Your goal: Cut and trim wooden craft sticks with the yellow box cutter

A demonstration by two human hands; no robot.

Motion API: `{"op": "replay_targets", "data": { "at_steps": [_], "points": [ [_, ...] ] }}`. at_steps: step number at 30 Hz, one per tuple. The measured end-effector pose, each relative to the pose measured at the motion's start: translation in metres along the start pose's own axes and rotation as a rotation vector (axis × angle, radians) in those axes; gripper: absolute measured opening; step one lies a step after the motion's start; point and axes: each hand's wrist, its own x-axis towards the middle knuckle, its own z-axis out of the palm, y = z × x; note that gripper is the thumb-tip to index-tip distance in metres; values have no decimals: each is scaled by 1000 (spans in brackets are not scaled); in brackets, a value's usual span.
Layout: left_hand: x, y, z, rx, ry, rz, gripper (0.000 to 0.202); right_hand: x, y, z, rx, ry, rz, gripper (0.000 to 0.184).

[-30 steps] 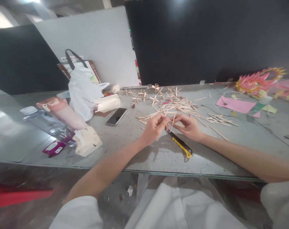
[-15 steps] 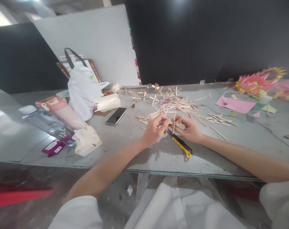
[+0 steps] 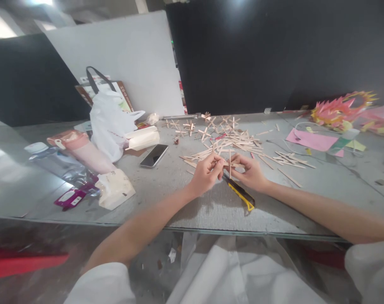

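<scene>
Between my two hands are wooden craft sticks (image 3: 230,169), one upright and crossing others that lie sideways. My left hand (image 3: 208,172) pinches the left end of the crossed sticks with thumb and forefinger. From the other side, my right hand (image 3: 249,172) is closed on the right end. Just below the hands a black and yellow utility knife (image 3: 241,194) lies on the table, its upper end close under my fingers. Behind them spreads a pile of loose craft sticks (image 3: 239,142). Several crossed-stick pieces (image 3: 189,127) stand farther back.
On the grey table (image 3: 185,215), a phone (image 3: 154,156) lies left of the hands. Farther left are a white plastic bag (image 3: 104,122), a clear bottle (image 3: 61,166) and a pink bottle (image 3: 84,150). Pink paper (image 3: 312,139) and a spiky paper craft (image 3: 334,110) lie at right.
The view has shifted very slightly. Both hands keep their hold on the crossed sticks, and the upright stick now stands a little straighter.
</scene>
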Motion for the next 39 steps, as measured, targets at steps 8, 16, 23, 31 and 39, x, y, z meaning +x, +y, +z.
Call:
{"op": "replay_targets", "data": {
  "at_steps": [8,16,23,31,39],
  "points": [
    [3,1,0,-64,3,-31,34,1,5,0,-55,34,-39,17],
    [1,-2,-1,18,-2,-7,32,1,5,0,-136,20,-88,12],
    [3,-5,-2,6,17,-23,34,2,2,-2,-208,-38,-85,4],
    [12,-10,-9,40,130,-27,38,4,6,-10,-253,-53,-32,16],
    [20,-24,-16,51,155,-74,39,5,23,-9,-298,13,83,24]
  ]
}}
